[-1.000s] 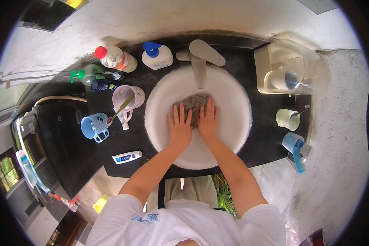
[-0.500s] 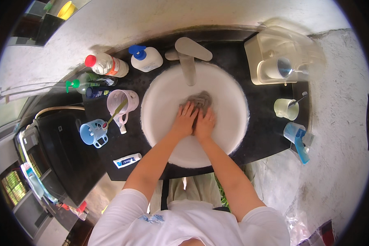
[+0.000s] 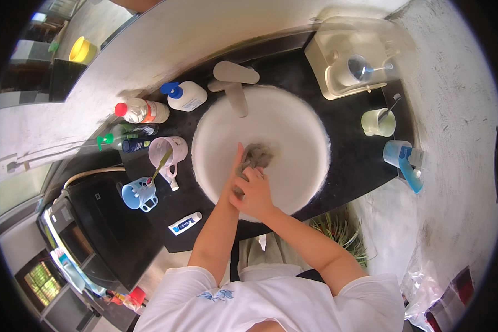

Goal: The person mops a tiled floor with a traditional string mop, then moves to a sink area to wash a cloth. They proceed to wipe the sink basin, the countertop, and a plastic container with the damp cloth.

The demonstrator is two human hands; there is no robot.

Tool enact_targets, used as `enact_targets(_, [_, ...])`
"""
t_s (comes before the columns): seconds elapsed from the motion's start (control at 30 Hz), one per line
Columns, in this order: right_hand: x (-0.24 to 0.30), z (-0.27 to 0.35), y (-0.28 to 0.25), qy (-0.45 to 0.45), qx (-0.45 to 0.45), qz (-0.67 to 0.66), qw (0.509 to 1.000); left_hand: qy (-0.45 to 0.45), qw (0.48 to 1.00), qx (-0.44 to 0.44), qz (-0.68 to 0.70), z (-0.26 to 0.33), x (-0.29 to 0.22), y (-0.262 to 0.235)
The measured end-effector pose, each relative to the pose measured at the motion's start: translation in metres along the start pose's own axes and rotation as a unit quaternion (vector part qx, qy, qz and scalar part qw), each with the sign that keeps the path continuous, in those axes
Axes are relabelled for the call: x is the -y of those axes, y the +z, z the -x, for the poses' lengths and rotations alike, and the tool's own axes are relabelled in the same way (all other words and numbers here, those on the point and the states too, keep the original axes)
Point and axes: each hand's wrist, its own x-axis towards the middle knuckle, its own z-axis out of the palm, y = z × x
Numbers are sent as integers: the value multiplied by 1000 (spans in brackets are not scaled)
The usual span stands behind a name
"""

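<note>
A wet-looking grey-brown cloth (image 3: 258,154) lies bunched in the white sink basin (image 3: 304,138), below the faucet (image 3: 236,77). My right hand (image 3: 253,192) has its fingers curled round the near end of the cloth, pressing it against the palm side of my left hand (image 3: 236,169). That left hand is turned edge-on, with its fingers stretched toward the faucet and the cloth along its inner side. Part of the left palm is hidden behind the right hand. The far end of the cloth spreads loosely over the basin bottom.
Left of the basin stand a white pump bottle (image 3: 188,97), a red-capped bottle (image 3: 146,112), a pink mug (image 3: 160,149), a blue cup (image 3: 135,195) and a toothpaste tube (image 3: 185,223). On the right are a beige holder (image 3: 326,61), a pale green cup (image 3: 375,123) and a clear blue container (image 3: 395,154).
Both hands were side by side, pressing down on the cloth. Now the left is turned on edge, and the right has come nearer me and across to it, gripping the cloth. The view has tilted.
</note>
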Motion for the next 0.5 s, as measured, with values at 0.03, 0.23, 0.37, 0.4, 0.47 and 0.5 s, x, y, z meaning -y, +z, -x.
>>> enact_targets(0.03, [-7,-1,9,9,-5,10,1000,0,1000,4,0,1,1,-3])
enact_targets(0.23, [-48,-26,46,8,-30,37,999,5,997,-64,45,-16,17,-16])
enact_targets(0.37, [-77,-47,60,40,-68,-11,997,4,990,-136,43,-19,33,-25])
enact_targets(0.4, [-86,-51,63,60,-95,-23,993,9,988,-151,34,-19,37,-32])
enact_targets(0.47, [-110,-58,67,89,-147,-50,984,37,984,-175,13,-21,37,-49])
enact_targets(0.5, [-123,-55,64,88,-114,-29,989,45,982,-176,-46,-19,33,-55])
